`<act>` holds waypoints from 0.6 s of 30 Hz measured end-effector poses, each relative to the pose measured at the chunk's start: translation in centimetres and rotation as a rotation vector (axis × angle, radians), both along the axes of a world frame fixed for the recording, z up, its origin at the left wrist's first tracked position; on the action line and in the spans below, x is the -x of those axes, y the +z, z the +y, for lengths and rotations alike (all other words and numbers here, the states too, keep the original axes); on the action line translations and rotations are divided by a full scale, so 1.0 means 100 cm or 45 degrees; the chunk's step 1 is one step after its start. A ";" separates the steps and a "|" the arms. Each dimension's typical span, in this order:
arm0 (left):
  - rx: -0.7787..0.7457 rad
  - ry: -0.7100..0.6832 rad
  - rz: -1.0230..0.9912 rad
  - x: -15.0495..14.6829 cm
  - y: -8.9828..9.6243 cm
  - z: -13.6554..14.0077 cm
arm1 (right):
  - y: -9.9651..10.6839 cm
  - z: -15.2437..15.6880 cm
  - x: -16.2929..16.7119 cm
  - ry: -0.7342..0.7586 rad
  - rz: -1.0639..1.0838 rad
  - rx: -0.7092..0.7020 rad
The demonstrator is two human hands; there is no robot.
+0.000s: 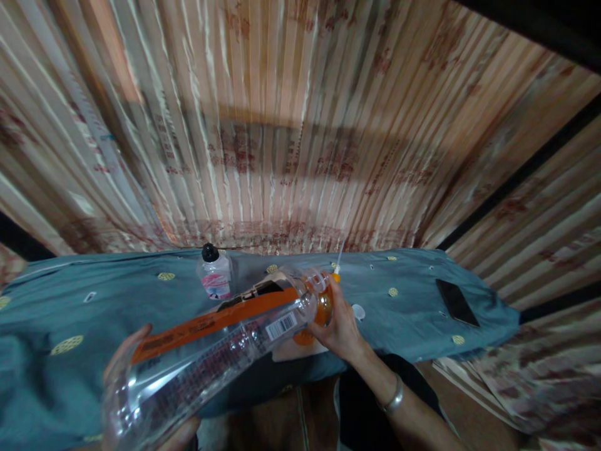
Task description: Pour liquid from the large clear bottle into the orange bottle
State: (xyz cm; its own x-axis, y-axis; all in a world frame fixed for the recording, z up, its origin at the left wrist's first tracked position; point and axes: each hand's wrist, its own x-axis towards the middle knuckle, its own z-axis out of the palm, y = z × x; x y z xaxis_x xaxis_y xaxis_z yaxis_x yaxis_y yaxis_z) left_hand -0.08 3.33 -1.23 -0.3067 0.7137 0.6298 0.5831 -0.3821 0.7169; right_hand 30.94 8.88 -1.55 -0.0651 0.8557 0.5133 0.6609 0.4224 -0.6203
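Observation:
A large clear plastic bottle with an orange label strip and a barcode lies slanted across the front, its neck up and to the right. My left hand is wrapped around its lower end. At the neck, my right hand has its fingers closed around an orange-tinted clear container, partly hidden by the fingers and the big bottle. The big bottle's mouth overlaps that container; whether they touch I cannot tell. Just beyond the right fingertips shows an orange-and-white nozzle piece with a thin pale tube.
A clear bottle with a black cap and pink label stands on the teal patterned cloth. A white round disc lies right of my right hand. Farther right is a black phone. Pleated curtains hang behind.

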 end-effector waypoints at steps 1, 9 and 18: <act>-0.005 -0.012 -0.024 0.000 0.000 0.000 | 0.001 0.000 0.000 0.002 0.006 0.003; 0.026 -0.012 -0.098 0.000 -0.001 -0.005 | 0.005 -0.001 0.003 -0.002 0.069 0.030; 0.044 -0.029 -0.005 -0.006 0.005 -0.007 | -0.001 0.002 0.002 0.005 0.009 -0.058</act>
